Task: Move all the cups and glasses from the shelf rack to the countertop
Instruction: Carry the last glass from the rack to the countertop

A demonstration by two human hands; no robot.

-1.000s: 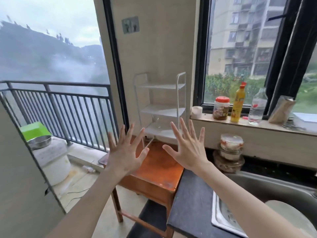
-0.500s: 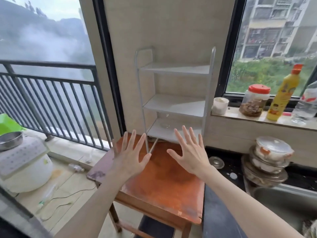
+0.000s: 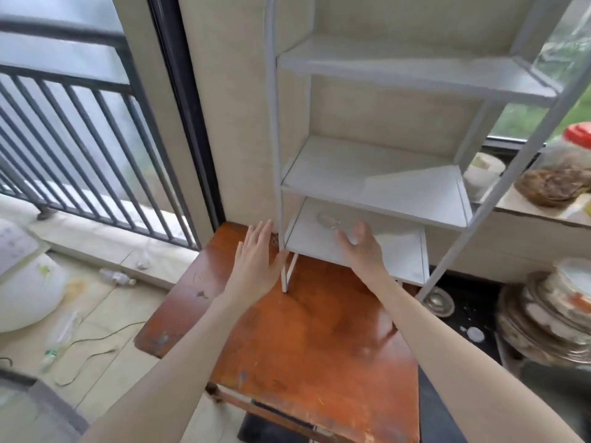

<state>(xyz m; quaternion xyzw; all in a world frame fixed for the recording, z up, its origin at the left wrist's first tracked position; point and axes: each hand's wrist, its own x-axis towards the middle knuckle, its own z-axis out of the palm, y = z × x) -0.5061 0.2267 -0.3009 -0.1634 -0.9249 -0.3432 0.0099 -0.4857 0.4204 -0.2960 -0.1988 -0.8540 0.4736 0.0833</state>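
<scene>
At frame centre, over the worn orange-brown wooden table (image 3: pixel 307 330), the left hand (image 3: pixel 256 266) is flat and empty. The right hand (image 3: pixel 361 247), fingers loosely spread, empty, reaches into the white metal shelf rack (image 3: pixel 377 183). Further back on the lowest tier sits what appears to be a clear glass (image 3: pixel 327 218), blurred; a misjudged reach could topple it.

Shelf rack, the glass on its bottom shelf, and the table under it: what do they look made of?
Shelf rack: likely white painted metal, thin tubular posts, flat matte shelves. Glass: clear glass or plastic, since the shelf shows through. Table: reddish varnished wood, glossy, scuffed at edges.
</scene>
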